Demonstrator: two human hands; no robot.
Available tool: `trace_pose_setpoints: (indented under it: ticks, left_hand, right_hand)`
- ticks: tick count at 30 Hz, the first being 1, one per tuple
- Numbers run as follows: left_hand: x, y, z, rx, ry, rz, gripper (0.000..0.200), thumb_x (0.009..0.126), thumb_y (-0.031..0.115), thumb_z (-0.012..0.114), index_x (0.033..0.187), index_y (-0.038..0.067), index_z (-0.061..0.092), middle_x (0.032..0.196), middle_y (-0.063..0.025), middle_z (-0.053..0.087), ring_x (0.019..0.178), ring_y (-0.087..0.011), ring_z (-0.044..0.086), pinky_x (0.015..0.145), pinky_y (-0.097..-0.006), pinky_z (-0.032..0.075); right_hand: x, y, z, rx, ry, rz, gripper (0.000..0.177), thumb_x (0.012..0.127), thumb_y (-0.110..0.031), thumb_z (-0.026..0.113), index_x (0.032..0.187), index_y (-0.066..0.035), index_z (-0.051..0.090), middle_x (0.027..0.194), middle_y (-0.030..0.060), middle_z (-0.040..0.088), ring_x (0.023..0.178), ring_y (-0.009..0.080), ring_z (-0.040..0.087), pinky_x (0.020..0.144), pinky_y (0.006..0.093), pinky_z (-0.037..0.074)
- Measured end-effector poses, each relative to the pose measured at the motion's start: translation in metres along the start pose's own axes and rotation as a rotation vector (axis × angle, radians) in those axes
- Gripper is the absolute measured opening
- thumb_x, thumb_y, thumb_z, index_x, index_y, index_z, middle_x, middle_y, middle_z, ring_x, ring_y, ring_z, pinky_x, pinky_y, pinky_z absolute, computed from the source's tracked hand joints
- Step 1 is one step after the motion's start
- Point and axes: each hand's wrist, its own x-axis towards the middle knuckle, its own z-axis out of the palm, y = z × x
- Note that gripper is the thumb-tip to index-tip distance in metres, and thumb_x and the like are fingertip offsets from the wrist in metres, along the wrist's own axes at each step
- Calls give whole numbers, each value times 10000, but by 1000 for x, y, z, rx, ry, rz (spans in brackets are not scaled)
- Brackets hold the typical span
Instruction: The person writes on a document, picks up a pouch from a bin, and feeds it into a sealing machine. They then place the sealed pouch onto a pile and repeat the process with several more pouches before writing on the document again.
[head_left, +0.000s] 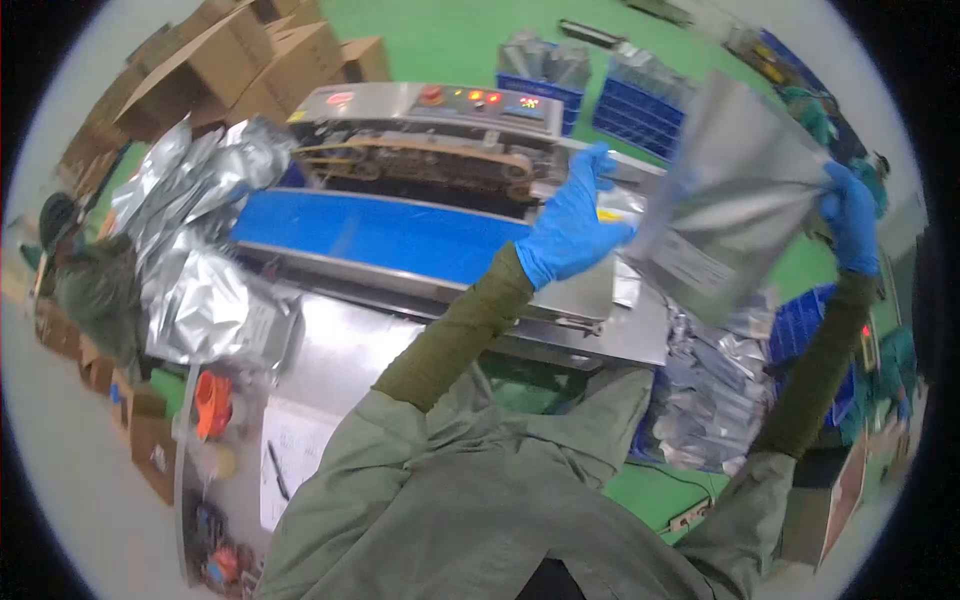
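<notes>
A large silvery foil bag [715,215] with a white label hangs in the air on the right, its surface slightly blurred. My right hand [850,220], in a blue glove, is closed on the bag's right edge. My left hand [570,225], also gloved in blue, is raised just left of the bag with its fingers apart and nothing visible in them. Behind and below that hand lies the right end of a bag sealing machine [430,110] with a blue conveyor belt [370,235].
Filled foil bags [215,310] are heaped at the belt's left end. Flat bags [710,390] fill a crate at lower right. Blue crates [635,115] stand behind the machine, cardboard boxes [215,75] at upper left. Paper [290,460] with a pen and an orange tape dispenser [212,405] lie on the steel table.
</notes>
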Motion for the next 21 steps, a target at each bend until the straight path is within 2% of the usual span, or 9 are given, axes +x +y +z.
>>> trace_pose_setpoints:
  ticks: [3, 4, 5, 7, 8, 10, 14, 16, 21]
  left_hand:
    - [39, 14, 0, -159, 14, 36, 459, 895, 290, 557, 1238, 4, 450, 1100, -116, 559, 910, -170, 543, 802, -317, 451]
    - [36, 30, -8, -11, 70, -90, 386, 927, 309, 497, 1161, 5, 541, 939, -70, 615, 827, -159, 532, 759, -319, 451]
    - [31, 19, -1, -161, 202, 23, 383, 929, 324, 492, 1117, -4, 552, 879, -61, 613, 764, -131, 509, 684, -296, 444]
    - [16, -30, -1, -29, 385, 17, 301, 937, 258, 484, 975, -9, 619, 742, -62, 601, 651, -105, 504, 599, -268, 430]
    - [10, -37, -5, 172, 427, 47, 261, 921, 228, 523, 890, 3, 651, 672, -67, 599, 599, -123, 513, 586, -279, 437]
    - [4, -35, -12, 217, 414, 51, 231, 906, 213, 538, 898, 13, 653, 739, -99, 628, 669, -179, 573, 630, -301, 462]
    - [7, -34, -12, 300, 424, 196, 171, 868, 168, 594, 899, 14, 662, 792, -116, 665, 712, -208, 636, 655, -313, 488]
    - [14, -19, -7, 299, 482, 201, 158, 863, 152, 605, 895, 11, 668, 782, -102, 666, 700, -179, 628, 647, -296, 484]
    - [25, -22, -18, 57, 595, 114, 144, 869, 129, 618, 889, 0, 680, 695, -45, 642, 642, -76, 551, 606, -221, 442]
  right_hand:
    - [-6, -55, 39, -194, 7, -270, 225, 777, -26, 532, 984, -23, 620, 761, 60, 577, 614, 150, 530, 575, 262, 425]
    - [-9, -68, 58, -267, 15, -373, 208, 754, -28, 552, 946, -21, 632, 769, 90, 611, 623, 181, 572, 595, 283, 453]
    - [-12, -78, 77, -288, 22, -433, 191, 731, -31, 572, 908, -19, 645, 778, 120, 646, 632, 211, 614, 615, 303, 481]
    - [-24, -100, 115, -93, 38, -414, 143, 797, -92, 560, 896, -29, 641, 731, 96, 623, 599, 173, 580, 608, 295, 478]
    - [-23, -107, 118, 269, -130, -3, 139, 822, -121, 557, 899, -37, 637, 713, 81, 603, 580, 158, 557, 602, 286, 474]
    - [-34, -107, 127, 1086, -165, 249, 142, 842, -192, 603, 871, -57, 640, 674, 40, 552, 567, 113, 504, 581, 258, 450]
    - [-67, -100, 180, 780, -53, 170, 122, 776, -119, 676, 841, -22, 638, 648, 33, 541, 625, 111, 523, 572, 253, 430]
    - [-69, -101, 185, 386, -40, -148, 94, 763, -66, 686, 811, 2, 644, 639, 41, 530, 622, 111, 519, 559, 257, 420]
    - [-82, -77, 185, 754, 135, 210, 89, 777, -85, 683, 748, -8, 649, 630, 54, 540, 561, 131, 494, 537, 258, 408]
